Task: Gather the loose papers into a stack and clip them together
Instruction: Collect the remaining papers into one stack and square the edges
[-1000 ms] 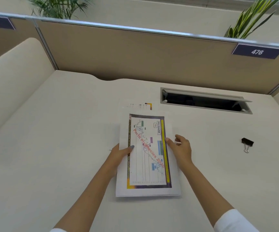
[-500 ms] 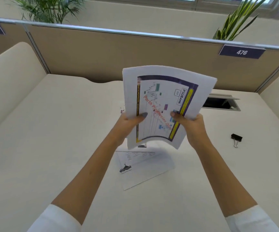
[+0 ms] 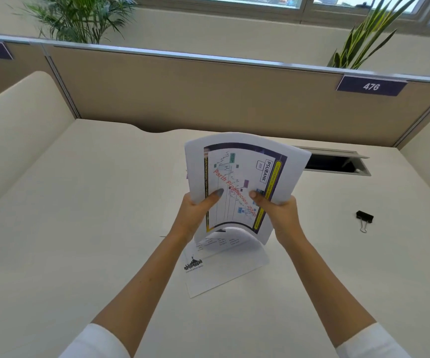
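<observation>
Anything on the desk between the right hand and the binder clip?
Nothing: in the head view, only bare desk lies between the right hand and the binder clip.

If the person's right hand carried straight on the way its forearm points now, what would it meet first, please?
Likely nothing soon: the right hand, gripping the curved white paper stack, points up toward the beige partition panel; the black binder clip sits off to its right.

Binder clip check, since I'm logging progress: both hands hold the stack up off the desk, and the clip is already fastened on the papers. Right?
Not quite. The head view shows the binder clip lying loose on the desk, to the right of the papers, not fastened. The rest holds: the left hand and right hand hold the stack up off the desk.
</observation>
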`<action>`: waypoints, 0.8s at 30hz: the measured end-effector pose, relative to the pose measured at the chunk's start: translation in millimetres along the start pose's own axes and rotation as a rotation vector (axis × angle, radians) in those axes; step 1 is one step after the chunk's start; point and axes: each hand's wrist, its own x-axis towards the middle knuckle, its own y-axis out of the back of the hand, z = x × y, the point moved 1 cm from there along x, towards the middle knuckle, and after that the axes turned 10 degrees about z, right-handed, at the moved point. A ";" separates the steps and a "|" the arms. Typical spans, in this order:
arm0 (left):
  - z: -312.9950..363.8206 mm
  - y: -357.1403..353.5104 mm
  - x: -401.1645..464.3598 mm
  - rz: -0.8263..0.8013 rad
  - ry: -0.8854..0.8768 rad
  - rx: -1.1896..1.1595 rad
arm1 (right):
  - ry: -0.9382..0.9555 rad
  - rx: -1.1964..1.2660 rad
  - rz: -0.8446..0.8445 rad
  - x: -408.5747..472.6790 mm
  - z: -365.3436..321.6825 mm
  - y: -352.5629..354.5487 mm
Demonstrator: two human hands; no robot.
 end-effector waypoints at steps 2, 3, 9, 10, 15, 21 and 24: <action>-3.8 0.7 1.1 0.012 0.000 -0.009 | -0.004 0.007 0.005 -0.7 2.3 -0.8; -6.9 1.0 0.0 0.010 0.007 -0.006 | -0.015 0.004 0.008 -1.9 5.5 -1.7; -16.2 0.3 0.2 0.004 0.030 0.053 | -0.062 -0.005 0.033 -2.8 18.2 -7.1; -15.6 0.9 2.7 0.007 0.022 0.072 | -0.055 -0.016 0.022 -1.2 16.4 -8.0; -10.1 15.8 13.5 0.017 0.002 0.187 | -0.067 -0.109 -0.027 14.2 11.6 -14.8; -27.3 66.5 17.5 0.053 0.218 0.287 | -0.244 -0.316 -0.034 30.8 31.6 -30.3; -38.0 97.0 15.6 0.126 0.346 0.296 | -0.301 -0.481 -0.074 31.8 51.0 -36.1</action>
